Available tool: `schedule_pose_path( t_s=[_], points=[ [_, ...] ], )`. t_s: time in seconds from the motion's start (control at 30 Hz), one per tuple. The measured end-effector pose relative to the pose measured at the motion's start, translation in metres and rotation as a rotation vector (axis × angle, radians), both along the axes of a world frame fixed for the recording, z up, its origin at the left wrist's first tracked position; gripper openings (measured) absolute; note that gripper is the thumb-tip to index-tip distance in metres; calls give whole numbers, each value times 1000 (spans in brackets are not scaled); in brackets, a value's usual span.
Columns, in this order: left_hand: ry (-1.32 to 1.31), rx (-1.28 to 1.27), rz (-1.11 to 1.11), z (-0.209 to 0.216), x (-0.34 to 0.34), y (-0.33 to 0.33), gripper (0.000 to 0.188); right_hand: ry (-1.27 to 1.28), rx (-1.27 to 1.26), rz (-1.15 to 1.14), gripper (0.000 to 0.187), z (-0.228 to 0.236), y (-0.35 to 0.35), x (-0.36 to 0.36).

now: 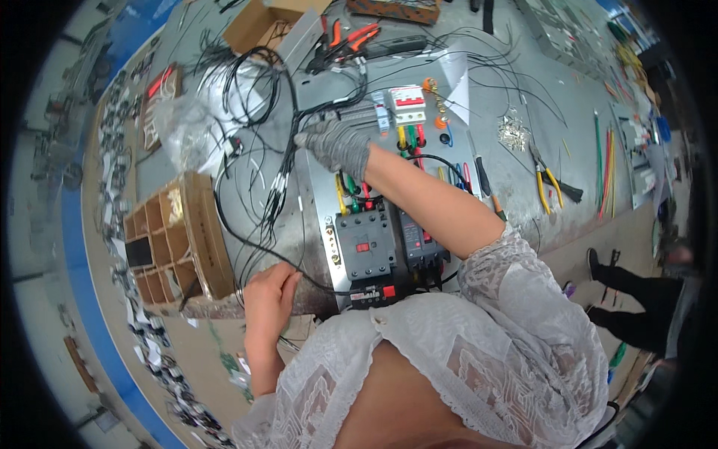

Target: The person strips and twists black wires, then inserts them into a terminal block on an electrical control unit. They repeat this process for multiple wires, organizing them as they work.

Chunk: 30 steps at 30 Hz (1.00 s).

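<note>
My right hand [338, 147], in a grey knit glove, reaches across a metal mounting plate [320, 196]. Its fingertips are closed at the edge of a bundle of black wires [290, 142] with white end labels. My bare left hand [269, 296] is by the table's near edge, fingers curled together beside a black cable [314, 283]; what they hold is hidden. Below my right forearm, the plate carries a dark grey contactor [364, 245] and a black circuit breaker [420, 238]. A white breaker with red levers [407, 103] sits farther up, with yellow, green and red wires under it.
A divided cardboard box [211, 238] stands at the left near edge. Red-handled pliers [351, 41] lie at the back, yellow-handled pliers [548, 185] at right near a pile of small metal terminals [513, 132]. Another person [651, 303] is at the far right.
</note>
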<state>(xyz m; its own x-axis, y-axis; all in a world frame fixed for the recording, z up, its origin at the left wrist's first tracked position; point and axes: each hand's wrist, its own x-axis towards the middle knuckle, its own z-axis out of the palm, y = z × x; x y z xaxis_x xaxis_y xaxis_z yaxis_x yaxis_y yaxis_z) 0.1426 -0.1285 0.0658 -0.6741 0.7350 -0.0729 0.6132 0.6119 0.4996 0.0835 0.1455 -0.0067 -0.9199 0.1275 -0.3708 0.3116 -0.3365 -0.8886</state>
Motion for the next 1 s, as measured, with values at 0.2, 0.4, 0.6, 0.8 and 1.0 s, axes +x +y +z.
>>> schedule_pose_path(
  t_s=[0.2, 0.4, 0.6, 0.8, 1.0],
  points=[
    [-183, -33, -43, 19, -29, 9, 12, -10, 112, -5, 25, -3, -5, -5],
    [219, 411, 23, 4, -101, 91, 21, 117, 134, 28, 18, 10, -6, 7],
    [-762, 338, 154, -25, -130, 131, 20, 95, 164, 56, 15, 9, 3, 6],
    [-621, 331, 201, -25, -119, 128, 16, 334, 284, 51, 17, -13, -1, 0],
    [-792, 502, 292, -33, -113, 136, 14, 57, 2, 126, 15, 15, 7, 9]
  ],
)
